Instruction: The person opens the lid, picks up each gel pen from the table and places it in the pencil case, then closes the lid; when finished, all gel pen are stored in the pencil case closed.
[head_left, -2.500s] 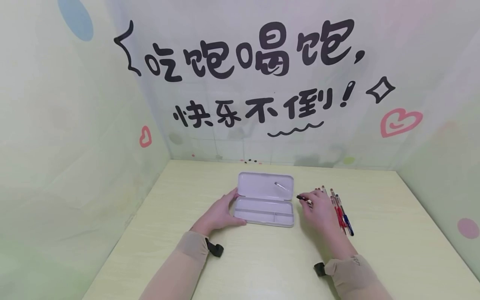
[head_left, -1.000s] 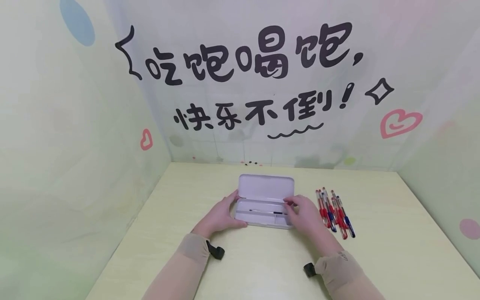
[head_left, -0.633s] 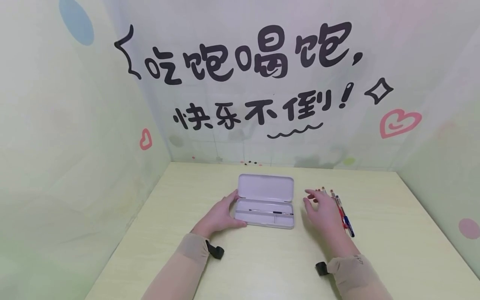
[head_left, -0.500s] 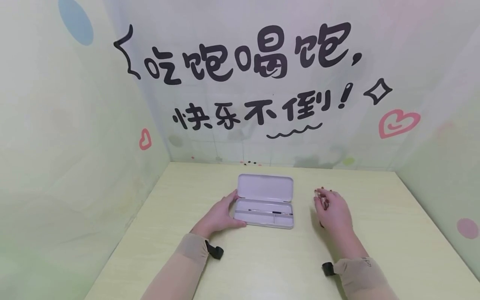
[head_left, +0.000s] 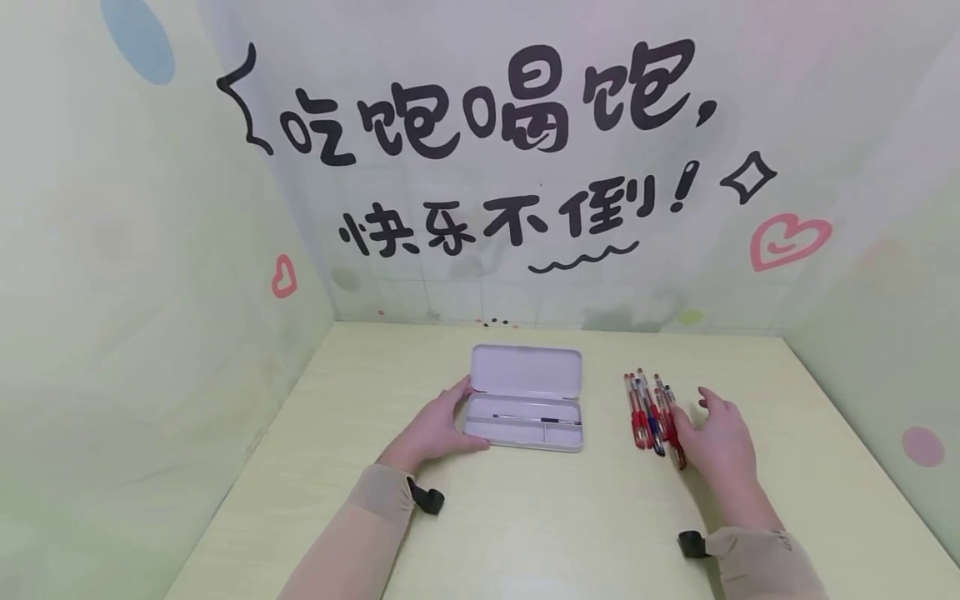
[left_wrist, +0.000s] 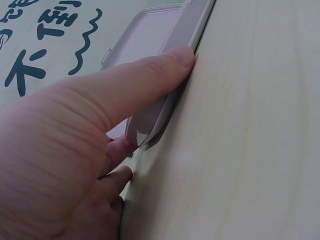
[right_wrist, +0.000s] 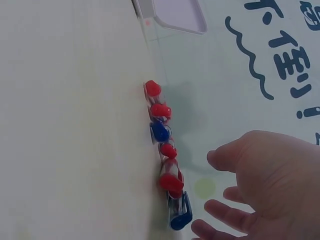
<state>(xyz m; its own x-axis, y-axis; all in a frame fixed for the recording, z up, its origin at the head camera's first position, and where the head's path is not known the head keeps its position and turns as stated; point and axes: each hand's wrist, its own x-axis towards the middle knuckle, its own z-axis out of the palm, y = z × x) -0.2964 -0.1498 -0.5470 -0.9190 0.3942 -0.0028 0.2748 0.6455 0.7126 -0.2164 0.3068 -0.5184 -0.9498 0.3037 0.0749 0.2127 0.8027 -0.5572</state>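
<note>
An opened lilac pencil case (head_left: 527, 371) lies on the table with its lid tipped back. One slim pen with a dark grip (head_left: 517, 418) lies in its long rear compartment. My left hand (head_left: 433, 431) holds the case's left end, thumb (left_wrist: 167, 67) along the front edge and fingers behind. To the right lies a bunch of red and blue gel pens (head_left: 637, 417). My right hand (head_left: 722, 440) hovers at the bunch's right side, fingers loosely spread with nothing in them. In the right wrist view, a blue-capped pen (right_wrist: 181, 215) is nearest those fingers, with a gap between.
The pale wooden table (head_left: 525, 517) meets a printed wall sheet (head_left: 420, 292) close behind the case, and sheets also rise at both sides. Black wrist straps (head_left: 427, 497) hang from the sleeves.
A pen was laid in the case by my right hand, which then went back right, over the pens and on to their right side. My left hand stayed on the case.
</note>
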